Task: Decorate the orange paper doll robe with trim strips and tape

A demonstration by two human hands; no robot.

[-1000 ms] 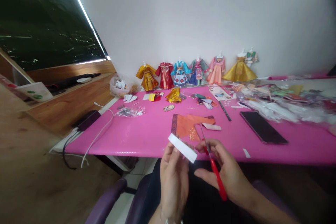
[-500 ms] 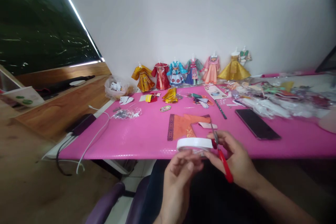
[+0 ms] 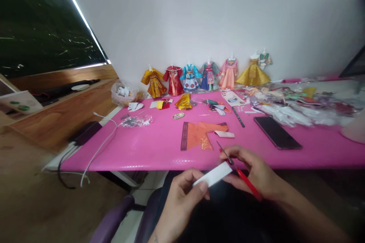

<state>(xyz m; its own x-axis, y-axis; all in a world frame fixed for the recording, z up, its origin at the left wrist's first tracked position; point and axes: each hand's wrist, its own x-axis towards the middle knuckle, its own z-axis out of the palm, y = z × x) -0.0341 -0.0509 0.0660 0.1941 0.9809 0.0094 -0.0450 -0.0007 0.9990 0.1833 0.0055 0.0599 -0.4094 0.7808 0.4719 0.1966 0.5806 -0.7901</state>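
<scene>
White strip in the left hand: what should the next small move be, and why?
Probably pinch the far end of the strip with the right fingertips. The left hand grips only one end, the other lies close by the right hand, and the blades of the scissors held there point off toward the table.

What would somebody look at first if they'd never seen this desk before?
Probably the row of little dresses, standing in front of the pale wall at the back of the bright pink desk. Then maybe the red-handled scissors in the right hand, close to the white strip held in the left hand, down at the front.
</scene>
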